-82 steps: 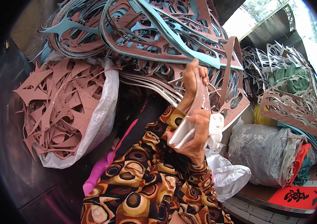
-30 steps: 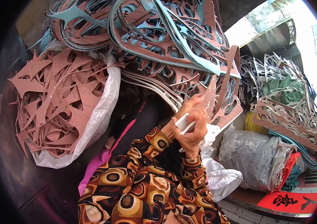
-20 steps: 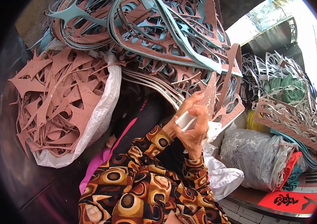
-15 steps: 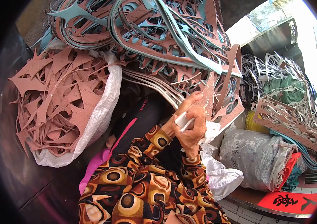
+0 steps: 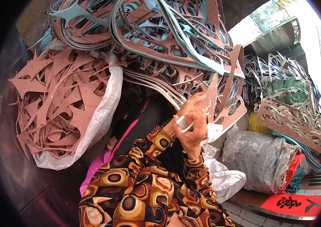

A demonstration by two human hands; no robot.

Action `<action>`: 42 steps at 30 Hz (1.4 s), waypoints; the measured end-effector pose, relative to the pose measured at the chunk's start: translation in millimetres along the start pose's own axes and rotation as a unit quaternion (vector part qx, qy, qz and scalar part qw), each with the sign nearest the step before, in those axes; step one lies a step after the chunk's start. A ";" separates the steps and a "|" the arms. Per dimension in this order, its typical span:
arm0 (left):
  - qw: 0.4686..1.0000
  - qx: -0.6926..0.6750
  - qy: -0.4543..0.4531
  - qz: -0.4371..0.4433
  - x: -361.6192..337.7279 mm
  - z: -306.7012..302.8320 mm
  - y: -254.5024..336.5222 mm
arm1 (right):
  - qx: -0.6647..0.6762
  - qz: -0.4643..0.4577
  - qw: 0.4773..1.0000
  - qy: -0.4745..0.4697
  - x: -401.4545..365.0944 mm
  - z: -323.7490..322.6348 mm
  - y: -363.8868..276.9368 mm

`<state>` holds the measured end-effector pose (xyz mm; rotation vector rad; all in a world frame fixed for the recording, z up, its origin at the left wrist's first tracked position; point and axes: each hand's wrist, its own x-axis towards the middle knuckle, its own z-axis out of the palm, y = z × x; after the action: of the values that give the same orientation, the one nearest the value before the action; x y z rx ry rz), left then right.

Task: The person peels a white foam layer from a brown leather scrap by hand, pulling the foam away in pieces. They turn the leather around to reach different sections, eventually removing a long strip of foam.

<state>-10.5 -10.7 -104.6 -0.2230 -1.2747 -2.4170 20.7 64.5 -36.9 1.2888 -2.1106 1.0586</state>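
Note:
My left hand (image 5: pixel 189 106) is closed on a pinkish-brown scrap sheet (image 5: pixel 210 94), a narrow piece with a flaky, pale-speckled surface rising in front of the pile. Just below it, my right hand (image 5: pixel 194 130) has its fingers curled round a small white piece (image 5: pixel 182 123). Whether that white piece is part of the scrap or a separate thing cannot be made out. The two hands are close together, and my right hand partly covers the left. Behind them rises a large heap of pink and light-blue cut-out sheets (image 5: pixel 160 41).
A white sack (image 5: pixel 109 102) full of pink offcuts stands on the left. To the right lie a clear-wrapped bundle (image 5: pixel 253 159), piled offcut sheets (image 5: pixel 293 123) and a red mat (image 5: pixel 300 206) with black characters. A crumpled white bag (image 5: pixel 225 179) is by my right sleeve.
My right hand has shifted very slightly, its fingers curling a little differently round the white piece. Everything else looks the same.

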 end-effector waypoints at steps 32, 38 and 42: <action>0.987 -0.075 0.097 -0.104 -6.9 21.1 85.9 | 0.038 0.092 0.993 -0.070 -2.7 -34.4 17.9; 0.873 -0.477 -0.055 -0.085 9.4 -1.1 22.2 | 0.030 0.075 0.983 -0.163 -7.0 -21.1 10.3; 0.863 -0.495 -0.086 -0.062 12.2 2.0 21.8 | -0.024 0.044 0.987 -0.150 -7.9 -19.1 8.4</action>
<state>-12.6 -23.4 -83.1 -0.6523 0.0388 -2.9918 16.6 86.2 -34.1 1.4170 -2.4170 0.8869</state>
